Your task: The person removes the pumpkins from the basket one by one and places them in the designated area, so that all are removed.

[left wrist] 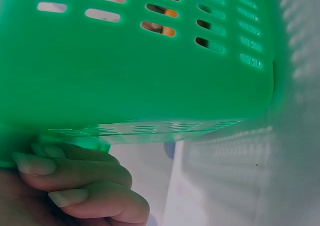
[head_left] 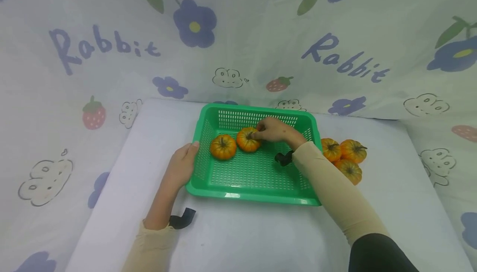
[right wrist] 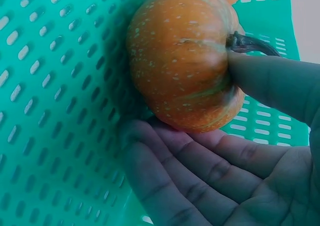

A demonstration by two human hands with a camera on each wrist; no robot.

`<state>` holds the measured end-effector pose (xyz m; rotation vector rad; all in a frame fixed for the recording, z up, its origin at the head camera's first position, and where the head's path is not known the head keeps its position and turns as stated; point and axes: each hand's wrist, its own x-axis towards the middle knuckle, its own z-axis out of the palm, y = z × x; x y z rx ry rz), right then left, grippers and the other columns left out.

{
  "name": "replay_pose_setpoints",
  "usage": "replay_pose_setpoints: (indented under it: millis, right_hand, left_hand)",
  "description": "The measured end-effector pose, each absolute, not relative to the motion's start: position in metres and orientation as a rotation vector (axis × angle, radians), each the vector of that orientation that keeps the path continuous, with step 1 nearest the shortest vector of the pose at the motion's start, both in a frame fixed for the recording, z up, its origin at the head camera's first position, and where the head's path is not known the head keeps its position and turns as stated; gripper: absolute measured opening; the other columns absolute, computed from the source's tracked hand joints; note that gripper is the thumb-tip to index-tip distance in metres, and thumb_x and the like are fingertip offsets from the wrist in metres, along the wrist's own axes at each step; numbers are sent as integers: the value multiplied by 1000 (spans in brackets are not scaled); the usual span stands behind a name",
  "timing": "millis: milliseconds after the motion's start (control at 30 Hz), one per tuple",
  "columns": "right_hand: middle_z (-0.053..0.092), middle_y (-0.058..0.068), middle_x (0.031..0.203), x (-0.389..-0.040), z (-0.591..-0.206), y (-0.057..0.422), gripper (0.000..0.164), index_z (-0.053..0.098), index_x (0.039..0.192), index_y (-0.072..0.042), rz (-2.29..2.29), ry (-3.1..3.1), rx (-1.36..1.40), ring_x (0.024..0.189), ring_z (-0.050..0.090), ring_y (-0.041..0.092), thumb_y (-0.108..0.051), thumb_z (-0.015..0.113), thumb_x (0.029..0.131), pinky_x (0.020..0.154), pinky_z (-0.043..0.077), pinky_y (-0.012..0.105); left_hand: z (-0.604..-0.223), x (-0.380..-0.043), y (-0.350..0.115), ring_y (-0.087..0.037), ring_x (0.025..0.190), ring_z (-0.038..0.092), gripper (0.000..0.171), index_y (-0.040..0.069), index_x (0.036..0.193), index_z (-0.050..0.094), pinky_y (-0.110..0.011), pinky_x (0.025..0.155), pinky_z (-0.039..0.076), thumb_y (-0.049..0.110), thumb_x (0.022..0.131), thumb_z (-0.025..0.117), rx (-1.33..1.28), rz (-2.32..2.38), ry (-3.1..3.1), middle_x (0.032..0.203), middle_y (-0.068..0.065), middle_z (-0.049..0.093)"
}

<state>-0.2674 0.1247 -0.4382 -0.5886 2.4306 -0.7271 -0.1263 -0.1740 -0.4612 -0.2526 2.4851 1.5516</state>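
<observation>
A green plastic basket (head_left: 253, 199) sits on the white table, its walls and floor full of slots. On its left rim my left hand (head_left: 182, 165) grips, thumb over the edge and curled fingers (left wrist: 95, 201) against the outside. Inside, my right hand (head_left: 273, 130) holds a small orange pumpkin (head_left: 247, 140). The right wrist view shows the thumb (right wrist: 275, 83) on top of this pumpkin (right wrist: 182, 60) by its dark stem, the other fingers along its side. Just left of it in the basket rests a second pumpkin (head_left: 223, 147).
To the basket's right, three more pumpkins (head_left: 349, 171) lie in a cluster on the table (head_left: 391, 189), partly behind my right forearm. A patterned cloth (head_left: 253, 52) with flowers and rabbits hangs behind the table.
</observation>
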Motion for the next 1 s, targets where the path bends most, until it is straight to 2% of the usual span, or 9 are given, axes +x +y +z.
replay_pose_setpoints:
  millis: [133,333,500,733,1000]
  right_hand:
    - [53,1,69,-267,-437,124,33,68,84,-9,-730,2429,-596,64,43,16,-37,70,101,60,37,33]
    - [64,3,81,-268,-436,125,30,72,96,-6,-725,2433,-604,70,50,18,-36,71,100,65,43,35]
    - [56,2,74,-270,-440,126,30,67,88,-8,-731,2426,-635,66,44,17,-35,70,101,62,37,34]
    - [62,4,78,-270,-442,127,28,72,97,-6,-729,2431,-619,68,48,18,-33,72,100,64,42,34]
    - [60,3,75,-270,-442,127,27,71,94,-6,-733,2429,-614,68,47,18,-32,71,101,64,41,34]
  left_hand:
    - [-462,-126,-175,-26,73,68,66,3,123,61,-38,63,59,60,110,31,-246,1546,2485,93,-16,68]
    - [-462,-127,-175,-26,73,67,66,3,122,61,-38,63,59,61,110,31,-245,1546,2493,92,-16,68]
    - [-462,-127,-175,-26,75,69,68,3,127,60,-38,64,60,62,110,31,-250,1554,2475,97,-17,69]
    - [-461,-127,-175,-26,77,69,67,3,129,60,-38,66,59,61,110,31,-258,1567,2451,99,-18,69]
    - [-462,-125,-174,-26,75,68,67,2,127,60,-38,65,59,60,110,31,-266,1551,2465,96,-17,69]
